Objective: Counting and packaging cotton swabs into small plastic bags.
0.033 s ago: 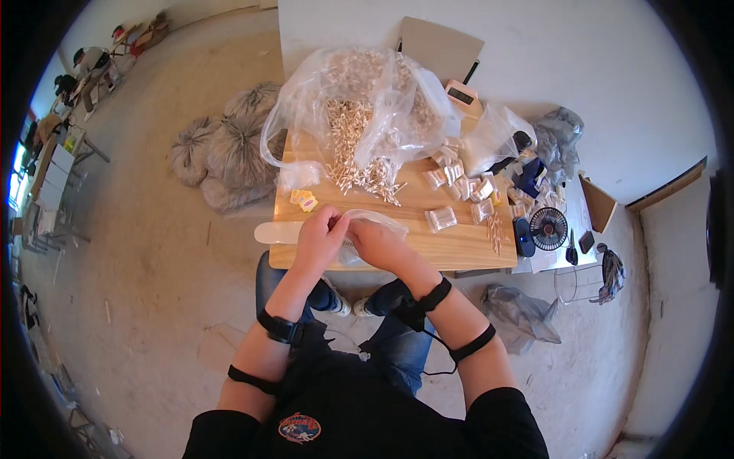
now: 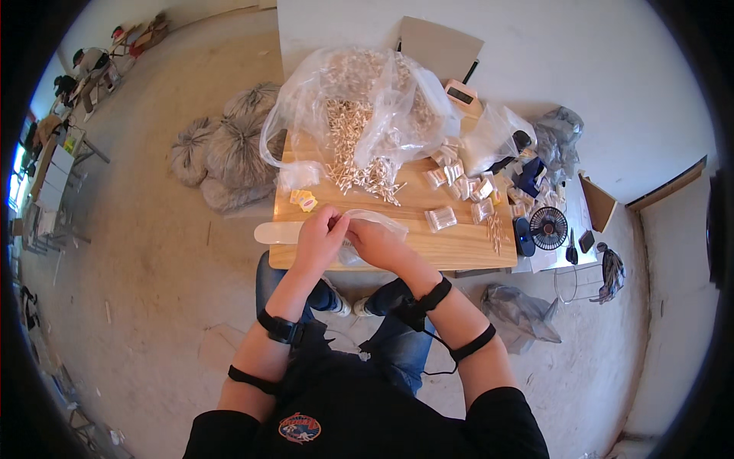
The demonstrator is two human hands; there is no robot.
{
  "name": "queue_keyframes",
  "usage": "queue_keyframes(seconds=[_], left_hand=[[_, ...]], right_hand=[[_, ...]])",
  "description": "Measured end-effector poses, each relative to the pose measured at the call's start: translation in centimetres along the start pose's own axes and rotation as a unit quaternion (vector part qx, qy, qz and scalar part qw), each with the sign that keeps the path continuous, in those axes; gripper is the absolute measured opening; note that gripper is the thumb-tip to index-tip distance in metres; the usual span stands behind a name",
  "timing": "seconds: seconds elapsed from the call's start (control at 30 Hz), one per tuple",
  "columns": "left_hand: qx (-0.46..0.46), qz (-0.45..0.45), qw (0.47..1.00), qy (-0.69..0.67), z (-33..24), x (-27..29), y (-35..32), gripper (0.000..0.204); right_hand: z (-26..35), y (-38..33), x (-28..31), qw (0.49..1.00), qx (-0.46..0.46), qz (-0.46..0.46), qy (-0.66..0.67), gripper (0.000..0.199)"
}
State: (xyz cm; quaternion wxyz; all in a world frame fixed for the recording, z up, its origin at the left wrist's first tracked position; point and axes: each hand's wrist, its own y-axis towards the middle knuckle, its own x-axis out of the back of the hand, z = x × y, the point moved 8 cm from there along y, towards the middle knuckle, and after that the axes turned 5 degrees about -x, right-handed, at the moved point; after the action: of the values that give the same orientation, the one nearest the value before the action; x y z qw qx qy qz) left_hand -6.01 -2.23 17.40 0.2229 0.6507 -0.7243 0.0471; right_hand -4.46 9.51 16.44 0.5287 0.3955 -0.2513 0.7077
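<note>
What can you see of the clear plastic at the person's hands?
The clear plastic looks thin, soft and see-through, wrinkled like film or a bag. One part spreads rightward just beyond the right hand, above the wooden table; more shows below, between the wrists, near the table's front edge. The left hand meets the right hand close by. The fingertips' exact grip is hidden, and I can't tell whether it's one piece.

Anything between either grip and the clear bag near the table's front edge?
Nothing visible: the left grip and right grip are both at the clear bag. Exact fingertip contact is hidden.
</note>
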Motion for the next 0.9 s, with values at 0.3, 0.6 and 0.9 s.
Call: queue_keyframes(seconds=[0.3,0.6,0.9], left_hand=[[0.003,0.011,1.0,0.0,-0.2,-0.1,0.0,0.019],[0.004,0.011,1.0,-0.015,-0.4,-0.3,-0.1,0.02],[-0.007,0.027,1.0,-0.008,-0.4,-1.8,-0.1,0.018]], right_hand=[[-1.4,1.3,-0.7,0.993,-0.016,0.091,0.078,0.021],[-0.5,0.4,-1.4,0.991,0.021,-0.026,-0.127,0.016],[-2.3,0.7,-4.1,0.998,0.017,0.054,-0.013,0.011]])
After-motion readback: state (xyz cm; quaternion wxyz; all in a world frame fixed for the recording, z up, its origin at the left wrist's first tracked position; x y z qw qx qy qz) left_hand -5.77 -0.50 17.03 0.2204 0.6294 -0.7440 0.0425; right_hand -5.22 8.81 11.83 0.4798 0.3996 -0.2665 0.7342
